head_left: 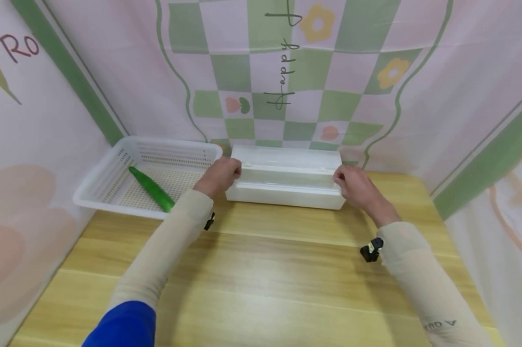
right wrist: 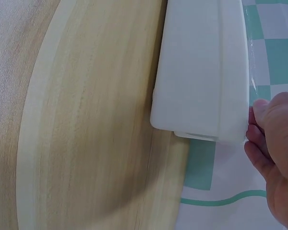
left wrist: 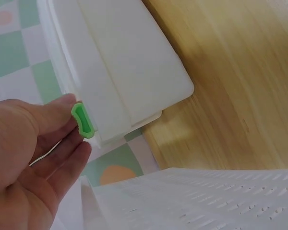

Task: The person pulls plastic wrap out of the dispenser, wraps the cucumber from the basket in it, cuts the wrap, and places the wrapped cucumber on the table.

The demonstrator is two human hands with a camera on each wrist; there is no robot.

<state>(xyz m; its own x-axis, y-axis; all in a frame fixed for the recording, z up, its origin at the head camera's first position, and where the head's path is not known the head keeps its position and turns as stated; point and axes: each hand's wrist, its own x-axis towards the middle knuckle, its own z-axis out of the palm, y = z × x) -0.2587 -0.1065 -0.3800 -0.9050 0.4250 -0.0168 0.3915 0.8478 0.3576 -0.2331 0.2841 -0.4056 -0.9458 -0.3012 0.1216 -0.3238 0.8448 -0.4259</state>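
Near the back edge of the surface point(head_left: 261, 289) stands a white box point(head_left: 282, 196), its right end pinched in the fingers of the right hand point(head_left: 359, 187); the left hand point(head_left: 219, 176) has its fingers gripping a green tab point(left wrist: 86, 123) at the left end. Over at the back-left corner, a white basket point(head_left: 84, 196) holds a cucumber point(head_left: 151, 189).

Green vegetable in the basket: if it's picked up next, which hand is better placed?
Probably the left hand, beside the basket and nearer the vegetable, though it seems to pinch a green piece. The right hand is farther off, across the white box.
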